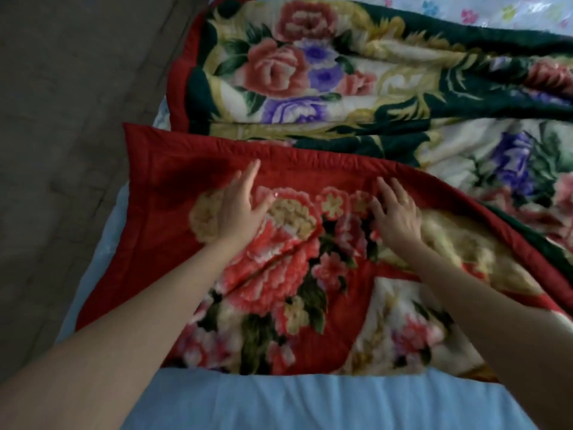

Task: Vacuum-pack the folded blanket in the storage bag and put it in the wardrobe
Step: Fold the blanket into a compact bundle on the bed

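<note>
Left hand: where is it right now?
Head view, left of centre: the left hand lies flat on the blanket's red folded flap, near its border, level with the right hand.

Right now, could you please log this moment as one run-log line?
stage: folding | left hand: flat on blanket | right hand: flat on blanket | surface: bed sheet | storage bag: not identified

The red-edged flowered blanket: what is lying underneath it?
A pale blue bed sheet shows under the thick red-bordered floral blanket, along the near and left edges. Both open hands, left hand and right hand, press on top. Anything beneath its middle is covered.
</note>
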